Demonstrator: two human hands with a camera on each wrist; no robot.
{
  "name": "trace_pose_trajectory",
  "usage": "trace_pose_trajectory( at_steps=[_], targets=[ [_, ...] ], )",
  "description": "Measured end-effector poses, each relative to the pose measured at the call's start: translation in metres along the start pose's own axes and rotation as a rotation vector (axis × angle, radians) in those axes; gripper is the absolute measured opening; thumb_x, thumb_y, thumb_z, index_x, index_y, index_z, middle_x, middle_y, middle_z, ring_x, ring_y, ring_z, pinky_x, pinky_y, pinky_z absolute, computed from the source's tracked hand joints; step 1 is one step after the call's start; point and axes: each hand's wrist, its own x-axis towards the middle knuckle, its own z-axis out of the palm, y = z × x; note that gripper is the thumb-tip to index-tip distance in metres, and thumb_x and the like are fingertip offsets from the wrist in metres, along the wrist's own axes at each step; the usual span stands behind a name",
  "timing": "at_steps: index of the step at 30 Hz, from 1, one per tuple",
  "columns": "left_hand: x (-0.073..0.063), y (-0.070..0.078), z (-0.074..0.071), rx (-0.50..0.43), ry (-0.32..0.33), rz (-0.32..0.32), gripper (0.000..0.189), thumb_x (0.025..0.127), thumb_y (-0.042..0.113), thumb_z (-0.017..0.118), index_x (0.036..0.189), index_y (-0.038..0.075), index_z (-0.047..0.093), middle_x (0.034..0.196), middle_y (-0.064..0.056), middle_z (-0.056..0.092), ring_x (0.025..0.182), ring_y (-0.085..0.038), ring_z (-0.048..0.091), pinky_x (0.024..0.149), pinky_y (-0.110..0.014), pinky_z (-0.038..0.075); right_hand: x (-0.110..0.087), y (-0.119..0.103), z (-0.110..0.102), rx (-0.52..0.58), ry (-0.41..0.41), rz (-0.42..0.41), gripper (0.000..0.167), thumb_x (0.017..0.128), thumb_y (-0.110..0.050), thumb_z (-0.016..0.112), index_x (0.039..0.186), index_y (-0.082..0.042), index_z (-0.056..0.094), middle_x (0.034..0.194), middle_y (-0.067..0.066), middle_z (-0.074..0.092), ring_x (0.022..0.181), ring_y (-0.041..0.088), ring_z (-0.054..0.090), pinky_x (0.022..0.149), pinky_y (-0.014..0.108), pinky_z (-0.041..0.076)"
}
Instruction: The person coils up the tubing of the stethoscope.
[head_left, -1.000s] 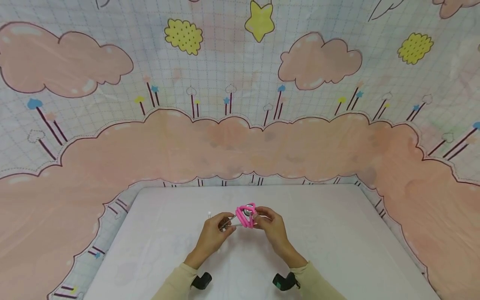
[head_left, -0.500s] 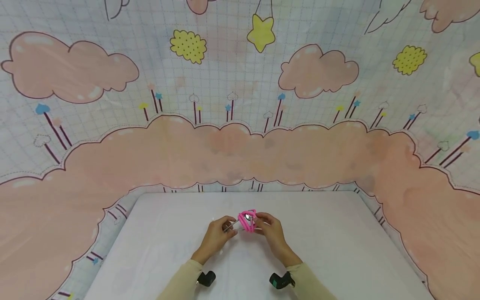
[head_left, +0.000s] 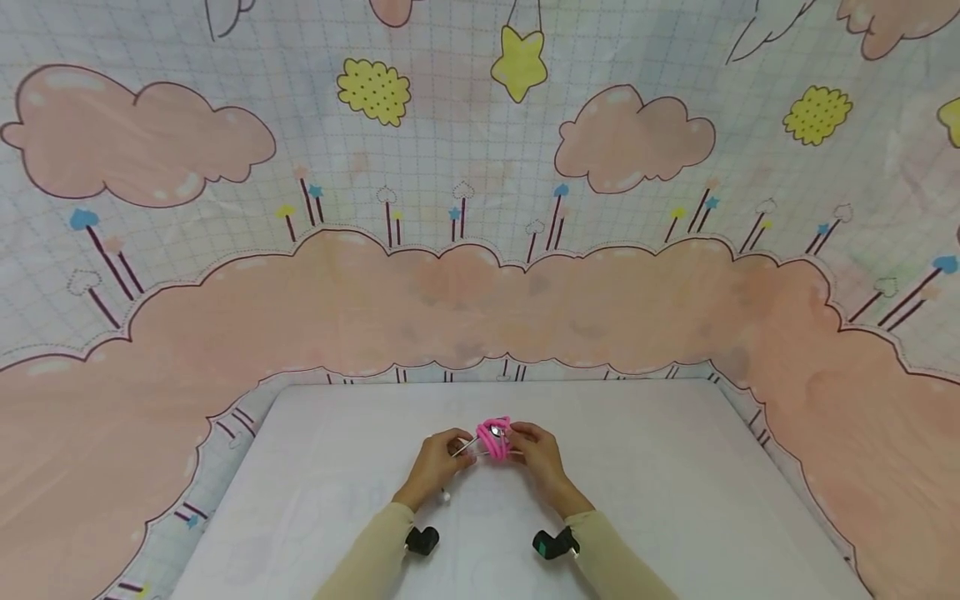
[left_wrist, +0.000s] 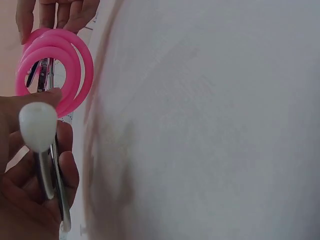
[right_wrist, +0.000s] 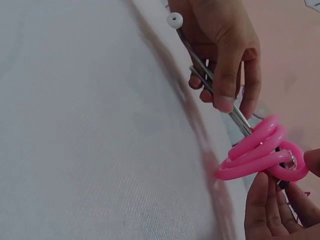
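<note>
Between the two hands is a stethoscope with bright pink tubing [head_left: 483,431] wound in several loops. The left hand [head_left: 433,463] grips its metal ear tubes [right_wrist: 240,120]; a white ear tip [left_wrist: 38,127] sticks out past that hand. On the other side, the fingers of the right hand [head_left: 542,457] pinch the coil at its chest-piece end. Something shiny [right_wrist: 291,161], looking like the chest piece, shows through the loops. In the right wrist view the left hand [right_wrist: 225,55] is above the coil and the right hand [right_wrist: 272,210] below it.
A white-covered table [head_left: 337,433] lies below the hands. Behind it and along its sides hangs a printed cloth [head_left: 450,308] with pink clouds and stars. Black wrist cameras [head_left: 422,542] sit on both light sleeves [head_left: 375,550].
The head view has tilted slightly upward. Both forearms have drawn a little closer together. A white ear tip now shows below the left wrist. Both hands keep holding the stethoscope.
</note>
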Motion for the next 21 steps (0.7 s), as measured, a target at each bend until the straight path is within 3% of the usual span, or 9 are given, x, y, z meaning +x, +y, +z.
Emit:
trace_pose_trajectory(
  at_steps=[12, 21],
  targets=[
    [0.0053, -0.0027, 0.002, 0.044, 0.008, 0.006, 0.025, 0.082, 0.01, 0.078, 0.106, 0.008, 0.069, 0.083, -0.004, 0.069, 0.074, -0.011, 0.056, 0.069, -0.024, 0.045, 0.0073, 0.0013, 0.0001, 0.007, 0.005, -0.006, 0.034, 0.094, -0.013, 0.063, 0.121, 0.008, 0.06, 0.106, 0.017, 0.067, 0.083, 0.013, 0.066, 0.082, 0.036, 0.058],
    [0.004, -0.0034, 0.0004, 0.082, -0.026, -0.006, 0.027, 0.084, 0.012, 0.077, 0.109, 0.009, 0.069, 0.09, -0.004, 0.069, 0.083, -0.014, 0.061, 0.077, -0.033, 0.05, 0.0053, 0.0032, -0.0027, -0.09, -0.009, -0.001, 0.035, 0.095, -0.02, 0.064, 0.121, 0.002, 0.061, 0.119, 0.02, 0.063, 0.092, 0.017, 0.067, 0.085, 0.036, 0.057]
  ],
)
